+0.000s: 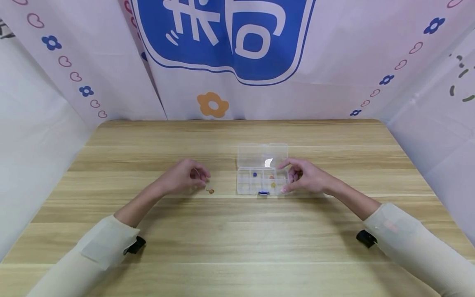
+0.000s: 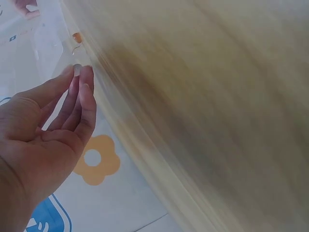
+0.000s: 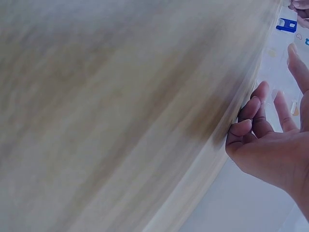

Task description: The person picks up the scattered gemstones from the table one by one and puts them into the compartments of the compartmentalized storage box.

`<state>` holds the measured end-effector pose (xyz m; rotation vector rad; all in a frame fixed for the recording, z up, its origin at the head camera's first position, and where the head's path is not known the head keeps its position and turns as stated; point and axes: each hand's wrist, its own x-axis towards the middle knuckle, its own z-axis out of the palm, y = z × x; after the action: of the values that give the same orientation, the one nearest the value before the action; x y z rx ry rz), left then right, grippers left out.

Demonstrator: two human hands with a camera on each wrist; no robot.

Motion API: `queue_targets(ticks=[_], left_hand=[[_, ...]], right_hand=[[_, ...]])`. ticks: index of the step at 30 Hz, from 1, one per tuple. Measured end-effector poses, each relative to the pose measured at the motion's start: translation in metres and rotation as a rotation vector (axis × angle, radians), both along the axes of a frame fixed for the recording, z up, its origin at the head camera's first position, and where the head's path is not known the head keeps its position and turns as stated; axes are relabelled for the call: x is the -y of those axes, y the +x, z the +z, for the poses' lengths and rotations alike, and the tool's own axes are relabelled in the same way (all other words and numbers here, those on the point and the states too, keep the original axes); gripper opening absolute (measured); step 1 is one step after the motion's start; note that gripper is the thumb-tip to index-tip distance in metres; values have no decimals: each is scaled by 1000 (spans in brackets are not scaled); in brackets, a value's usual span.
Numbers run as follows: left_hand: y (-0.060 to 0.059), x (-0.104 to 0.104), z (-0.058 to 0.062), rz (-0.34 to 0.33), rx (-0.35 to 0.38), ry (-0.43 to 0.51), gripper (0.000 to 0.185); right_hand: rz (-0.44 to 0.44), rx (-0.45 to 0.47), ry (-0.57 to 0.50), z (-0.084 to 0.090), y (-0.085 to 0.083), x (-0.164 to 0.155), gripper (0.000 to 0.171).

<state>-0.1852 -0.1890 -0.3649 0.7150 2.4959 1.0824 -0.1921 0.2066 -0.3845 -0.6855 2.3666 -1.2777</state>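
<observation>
In the head view, a clear plastic compartment box (image 1: 243, 192) lies with its lid (image 1: 252, 156) flipped back. Its cells hold a small dark blue piece (image 1: 255, 175), an orange-pink piece (image 1: 272, 177) and a yellow piece (image 1: 273, 185). My right hand (image 1: 309, 177) holds the box by its right end, thumb at the front corner and index finger by the hinge. My left hand (image 1: 185, 177) pinches a small translucent piece (image 2: 77, 69) between thumb and fingertip. Right below those fingertips, an orange-brown earring (image 1: 211, 191) with a thin hook lies on the table.
The wood-grain table (image 1: 222, 247) reaches back to a white printed cloth (image 1: 122, 90) with a blue sign. A blue latch (image 1: 264, 193) sticks out from the box's front edge. Black wrist devices (image 1: 135, 245) show at both sleeves.
</observation>
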Motion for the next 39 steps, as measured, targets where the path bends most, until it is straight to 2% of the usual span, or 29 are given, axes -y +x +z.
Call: queue_targets(ticks=[5, 16, 26, 39], left_hand=[[0, -2, 2, 14, 7, 1, 14], [0, -8, 5, 17, -27, 19, 12], [-2, -9, 4, -10, -101, 44, 8], [-3, -16, 5, 5, -31, 124, 11]], right_hand=[[0, 4, 2, 0, 0, 0, 60], [4, 10, -6, -1, 1, 0, 59], [-1, 11, -14, 0, 0, 0, 59], [6, 10, -19, 0, 0, 0, 58]])
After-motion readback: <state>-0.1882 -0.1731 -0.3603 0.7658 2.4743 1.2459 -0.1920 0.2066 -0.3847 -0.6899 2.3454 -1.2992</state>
